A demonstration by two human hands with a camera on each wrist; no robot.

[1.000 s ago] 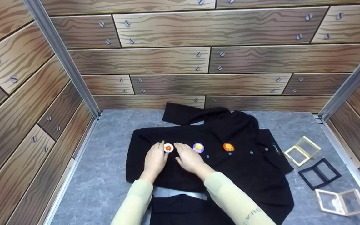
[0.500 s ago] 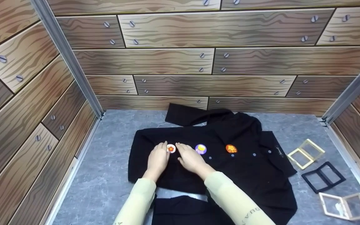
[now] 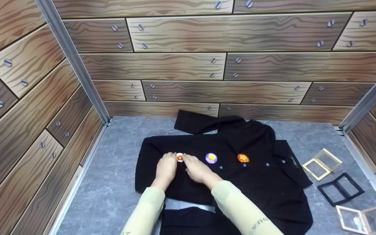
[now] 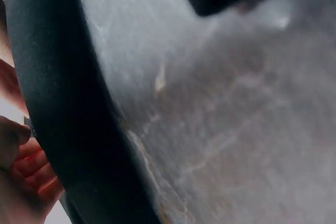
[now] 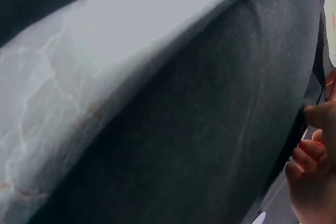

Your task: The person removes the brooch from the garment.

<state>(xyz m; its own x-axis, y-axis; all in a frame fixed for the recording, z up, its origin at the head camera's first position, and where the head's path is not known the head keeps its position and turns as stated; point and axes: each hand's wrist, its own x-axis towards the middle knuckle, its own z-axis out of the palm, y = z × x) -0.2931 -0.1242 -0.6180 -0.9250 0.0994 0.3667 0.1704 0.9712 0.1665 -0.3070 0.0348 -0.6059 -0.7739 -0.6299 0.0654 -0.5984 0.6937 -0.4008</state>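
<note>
A white round badge with a red-orange flower lies on a black button-up garment spread on the grey floor. My left hand touches the badge's left side, back of the hand up and fingers extended. From the right, my right hand reaches it with extended fingertips that cover part of its edge. To the right on the same cloth sit a purple-and-yellow badge and an orange badge. Both wrist views show mostly black cloth and floor, with thumb and bent fingers at the frame's side.
On the right lie a yellow hinged frame, a black one and a pale pink one, all unfolded. A black sleeve stretches out at the back. Wood-patterned walls enclose the area.
Both hands have drawn closer together, and their fingers hide more of the flower badge. The whole scene has shifted slightly right and down in the head view.
</note>
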